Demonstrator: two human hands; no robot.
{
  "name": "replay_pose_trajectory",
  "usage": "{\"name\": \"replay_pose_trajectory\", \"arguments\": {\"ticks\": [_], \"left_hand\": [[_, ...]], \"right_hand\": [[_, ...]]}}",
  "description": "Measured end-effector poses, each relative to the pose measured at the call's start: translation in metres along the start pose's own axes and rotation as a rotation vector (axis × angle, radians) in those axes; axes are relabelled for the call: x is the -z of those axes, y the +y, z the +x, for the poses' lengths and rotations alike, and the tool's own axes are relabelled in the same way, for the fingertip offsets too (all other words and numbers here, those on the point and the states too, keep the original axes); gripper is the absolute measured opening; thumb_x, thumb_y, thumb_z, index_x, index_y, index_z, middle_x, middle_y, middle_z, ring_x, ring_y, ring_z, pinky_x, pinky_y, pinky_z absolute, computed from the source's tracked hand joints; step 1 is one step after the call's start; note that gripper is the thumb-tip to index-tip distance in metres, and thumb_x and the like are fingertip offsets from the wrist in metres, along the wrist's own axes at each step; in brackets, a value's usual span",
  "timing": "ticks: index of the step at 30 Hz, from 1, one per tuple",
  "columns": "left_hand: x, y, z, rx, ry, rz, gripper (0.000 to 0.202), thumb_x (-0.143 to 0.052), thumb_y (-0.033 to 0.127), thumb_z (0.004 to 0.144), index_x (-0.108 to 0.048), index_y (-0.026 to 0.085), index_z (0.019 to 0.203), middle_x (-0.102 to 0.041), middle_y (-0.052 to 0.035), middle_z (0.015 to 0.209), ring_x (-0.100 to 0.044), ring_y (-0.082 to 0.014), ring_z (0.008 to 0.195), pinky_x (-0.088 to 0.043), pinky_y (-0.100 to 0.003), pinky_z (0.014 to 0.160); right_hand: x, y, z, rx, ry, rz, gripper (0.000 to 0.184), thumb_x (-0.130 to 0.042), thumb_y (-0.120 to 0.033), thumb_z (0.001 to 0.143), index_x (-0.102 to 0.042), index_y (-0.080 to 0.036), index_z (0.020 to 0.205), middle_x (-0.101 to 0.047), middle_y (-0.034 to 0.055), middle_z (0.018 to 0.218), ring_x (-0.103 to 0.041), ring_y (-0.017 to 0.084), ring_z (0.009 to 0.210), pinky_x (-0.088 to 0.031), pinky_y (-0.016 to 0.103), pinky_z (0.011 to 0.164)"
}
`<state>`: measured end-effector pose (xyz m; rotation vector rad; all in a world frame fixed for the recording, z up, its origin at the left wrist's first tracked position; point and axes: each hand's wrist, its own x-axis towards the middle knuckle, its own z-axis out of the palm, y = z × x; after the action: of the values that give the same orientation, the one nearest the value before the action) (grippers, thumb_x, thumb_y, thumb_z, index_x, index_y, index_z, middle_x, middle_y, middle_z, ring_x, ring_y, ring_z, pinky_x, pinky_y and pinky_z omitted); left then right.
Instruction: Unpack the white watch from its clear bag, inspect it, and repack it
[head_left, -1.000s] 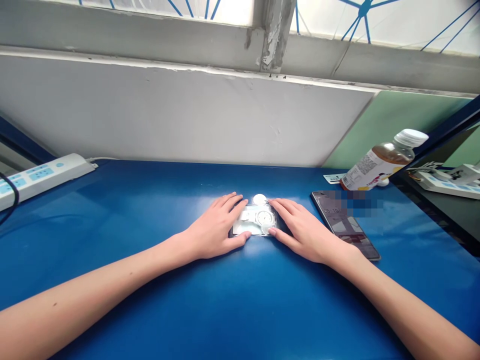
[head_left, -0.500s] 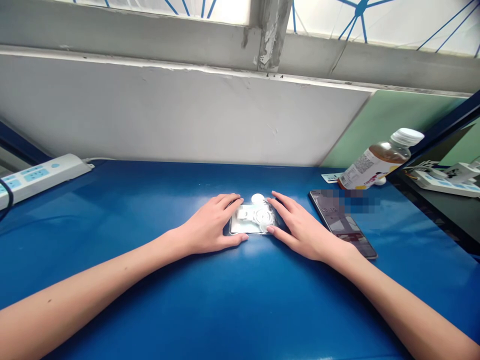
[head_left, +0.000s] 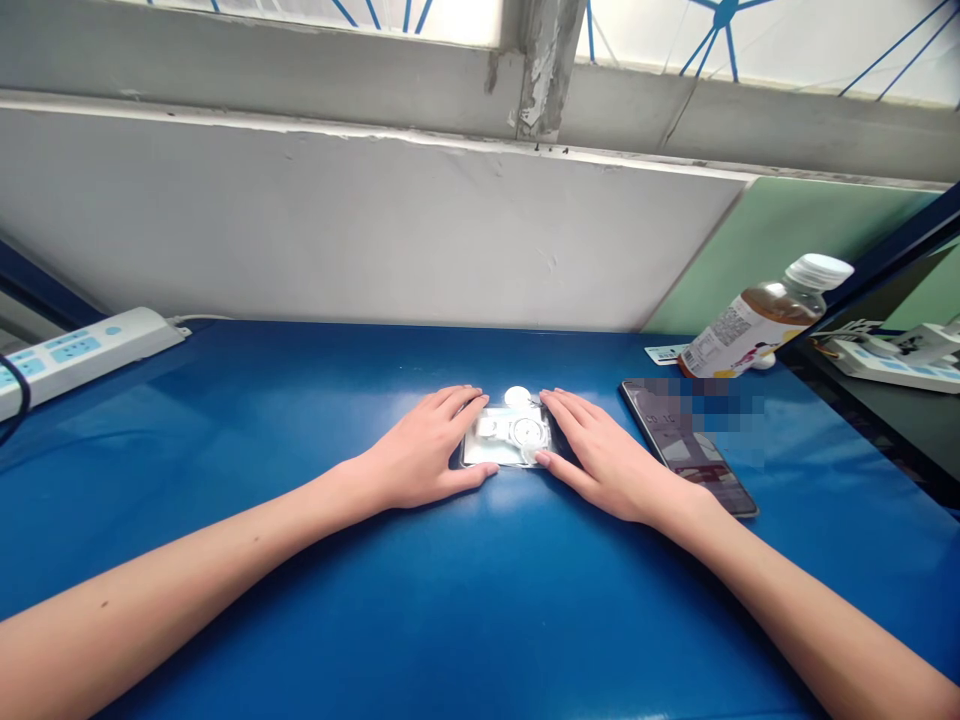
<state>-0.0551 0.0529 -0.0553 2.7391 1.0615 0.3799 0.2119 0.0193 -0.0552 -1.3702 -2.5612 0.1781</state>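
A small, clear, flat packet [head_left: 480, 452] with a white, round-faced piece [head_left: 529, 433] in it lies on the blue table. What kind of piece it is, I cannot make out. A white disc [head_left: 517, 397] shows at its far edge. My left hand [head_left: 431, 450] rests at the packet's left end, fingertips by the far edge and thumb by the near one. At the right end is my right hand [head_left: 596, 450], its fingers stretched along the side and its thumb tip touching the near right corner. Both hands are open, thumbs apart from fingers.
A phone [head_left: 686, 450] lies to the right of my right hand. Behind it a drink bottle [head_left: 765, 315] leans by a small card [head_left: 664, 355]. On the left is a white power strip [head_left: 90, 350]; another strip [head_left: 892, 365] lies far right. A wall [head_left: 375, 230] closes the back.
The fingers of my right hand have come closer together along the packet's right side. My left hand and the packet are nearly unchanged.
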Motion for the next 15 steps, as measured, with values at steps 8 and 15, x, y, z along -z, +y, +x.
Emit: {"name": "replay_pose_trajectory", "arguments": {"ticks": [8,15], "left_hand": [[-0.0002,0.0006,0.0003,-0.005,-0.009,0.019,0.069,-0.056,0.053,0.093,-0.044,0.01,0.145,-0.046,-0.02,0.149,-0.04,-0.0361,0.139,-0.037,-0.05,0.114],[-0.0007,0.0,0.0003,-0.013,-0.011,0.039,0.07,-0.055,0.054,0.093,-0.044,0.007,0.145,-0.045,-0.0211,0.149,-0.04,-0.0357,0.139,-0.037,-0.05,0.114]], "right_hand": [[0.0012,-0.0004,0.0003,0.006,-0.005,-0.011,0.068,-0.04,-0.053,0.1,-0.036,-0.007,0.15,-0.044,0.0238,0.152,-0.038,0.036,0.143,-0.039,0.056,0.114],[-0.0007,-0.0003,0.0006,0.008,-0.008,-0.029,0.07,-0.039,-0.053,0.1,-0.035,-0.004,0.149,-0.043,0.0243,0.153,-0.037,0.036,0.144,-0.038,0.055,0.115]]}}
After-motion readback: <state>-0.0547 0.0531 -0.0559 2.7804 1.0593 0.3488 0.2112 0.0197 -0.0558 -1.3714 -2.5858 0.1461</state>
